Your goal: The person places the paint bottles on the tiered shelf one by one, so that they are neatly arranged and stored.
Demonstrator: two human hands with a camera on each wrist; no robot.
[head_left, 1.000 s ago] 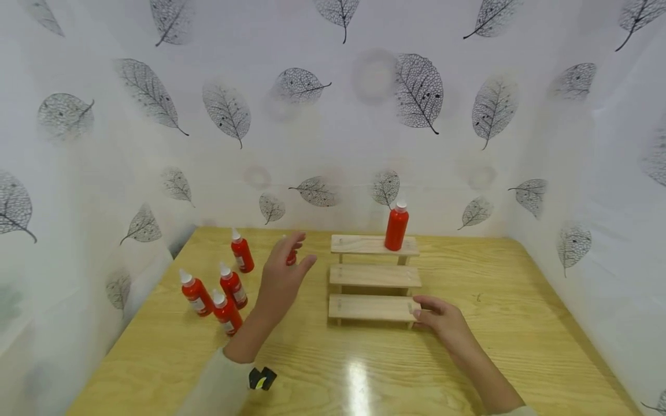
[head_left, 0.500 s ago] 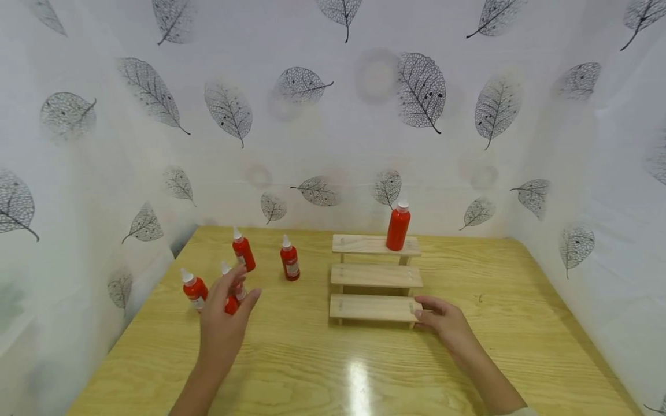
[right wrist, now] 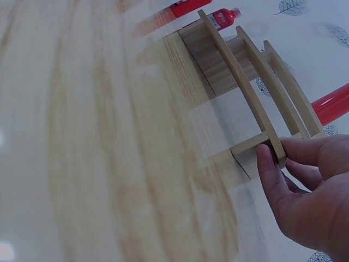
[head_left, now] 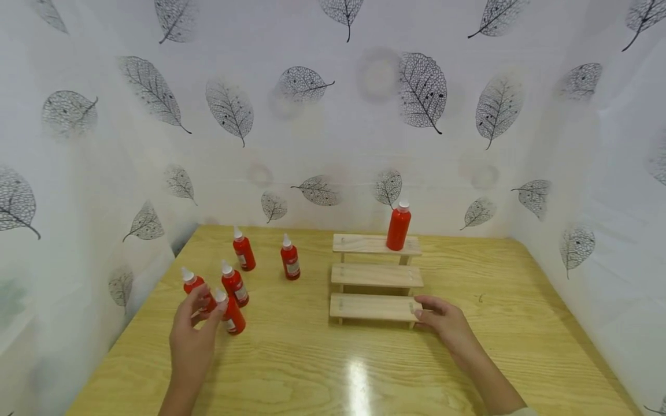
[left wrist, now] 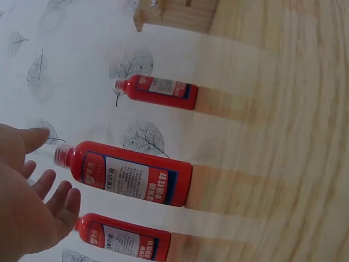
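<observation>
My left hand (head_left: 193, 335) is at the cluster of red squeeze bottles on the left, fingers loosely bent around the cap of the front red bottle (head_left: 233, 319). The left wrist view shows a gap between the thumb and the other fingers, beside the neck of a labelled red bottle (left wrist: 133, 173); no grip is visible. Partly behind the fingers stands the leftmost bottle (head_left: 190, 283). My right hand (head_left: 451, 330) pinches the right end of the lowest step of a three-tier wooden stand (head_left: 372, 307), thumb and fingers on its edge (right wrist: 277, 147). A red bottle (head_left: 398, 227) stands upright on the top tier.
Other red bottles (head_left: 235, 284), (head_left: 243, 251) and a separate bottle (head_left: 290, 261) stand upright on the wood-grain table (head_left: 291, 370). A white leaf-patterned curtain (head_left: 333, 138) encloses the table behind and at both sides.
My left hand has moved left and toward the front, from beside the separate bottle to the front bottle of the cluster. My right hand stays on the stand. The bottles stand where they were.
</observation>
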